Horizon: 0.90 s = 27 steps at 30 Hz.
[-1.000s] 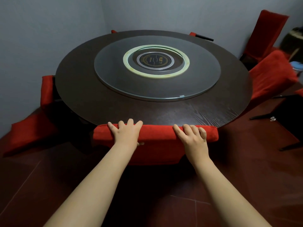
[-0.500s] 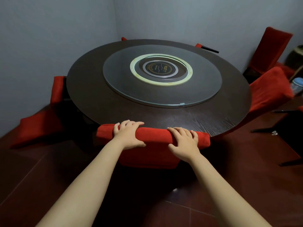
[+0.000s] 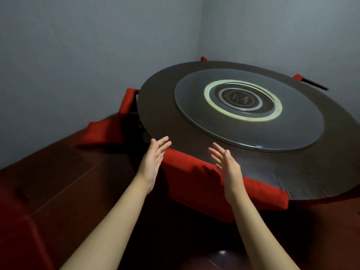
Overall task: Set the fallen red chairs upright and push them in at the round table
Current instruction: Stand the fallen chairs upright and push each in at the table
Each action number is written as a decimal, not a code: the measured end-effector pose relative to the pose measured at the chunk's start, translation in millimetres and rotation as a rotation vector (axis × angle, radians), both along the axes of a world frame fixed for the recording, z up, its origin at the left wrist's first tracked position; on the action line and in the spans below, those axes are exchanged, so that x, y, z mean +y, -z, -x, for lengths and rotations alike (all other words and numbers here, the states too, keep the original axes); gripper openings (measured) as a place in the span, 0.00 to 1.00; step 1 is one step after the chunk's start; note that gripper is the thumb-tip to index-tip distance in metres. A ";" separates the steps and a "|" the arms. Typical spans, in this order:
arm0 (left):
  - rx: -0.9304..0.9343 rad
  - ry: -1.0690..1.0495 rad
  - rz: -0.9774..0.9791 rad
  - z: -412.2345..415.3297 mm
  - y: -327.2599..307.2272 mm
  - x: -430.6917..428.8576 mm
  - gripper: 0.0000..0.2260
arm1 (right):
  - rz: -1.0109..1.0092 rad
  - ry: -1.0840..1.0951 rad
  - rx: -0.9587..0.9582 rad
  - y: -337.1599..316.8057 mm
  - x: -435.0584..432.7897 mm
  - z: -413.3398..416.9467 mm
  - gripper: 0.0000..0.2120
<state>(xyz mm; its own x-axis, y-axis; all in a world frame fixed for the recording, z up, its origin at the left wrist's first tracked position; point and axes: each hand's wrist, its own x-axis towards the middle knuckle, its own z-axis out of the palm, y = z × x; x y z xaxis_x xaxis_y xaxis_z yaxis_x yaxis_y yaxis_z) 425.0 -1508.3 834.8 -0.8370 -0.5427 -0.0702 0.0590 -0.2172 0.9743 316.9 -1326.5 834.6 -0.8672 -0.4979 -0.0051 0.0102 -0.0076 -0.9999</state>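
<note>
A red chair [image 3: 194, 178] stands upright in front of me, its backrest top tucked against the edge of the dark round table [image 3: 159, 117]. My left hand [image 3: 153, 160] hovers open above the backrest's left end, fingers straight, touching nothing. My right hand [image 3: 226, 162] hangs open over the middle of the backrest, also free of it. Another red chair [image 3: 103, 133] lies tipped over on the floor at the table's left side, with its backrest [image 3: 127, 100] by the wall.
A glass turntable [image 3: 249, 110] covers the table's centre. Grey walls meet in a corner behind the table. Two red chair tops [image 3: 203, 59] [image 3: 297, 76] peek over the far rim. Dark reddish tiled floor stretches to my left.
Both hands have let go of the chair's backrest and lifted off it, fingers spread. My view has swung left, so the table now sits to the right and the right-hand chairs are gone.
</note>
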 end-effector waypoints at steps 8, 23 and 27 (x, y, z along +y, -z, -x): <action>0.088 -0.448 -0.012 -142.4 -11.2 -62.6 0.27 | 0.017 -0.456 -0.067 -3.8 -136.1 -81.9 0.25; 0.138 -0.921 -0.014 -417.3 -1.4 -192.4 0.26 | 0.000 -0.942 -0.105 3.9 -349.0 -327.5 0.24; 0.132 -0.949 -0.005 -450.6 0.3 -217.2 0.25 | -0.005 -0.976 -0.098 6.6 -382.7 -363.3 0.23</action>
<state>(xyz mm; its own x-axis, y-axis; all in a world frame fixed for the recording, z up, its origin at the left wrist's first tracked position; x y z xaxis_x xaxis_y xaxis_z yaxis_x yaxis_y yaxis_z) 875.5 -1725.5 834.5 -0.0494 -0.9987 -0.0112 0.3224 -0.0266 0.9462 680.2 -1709.2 828.0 -0.0698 -0.9958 -0.0595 0.0930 0.0529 -0.9943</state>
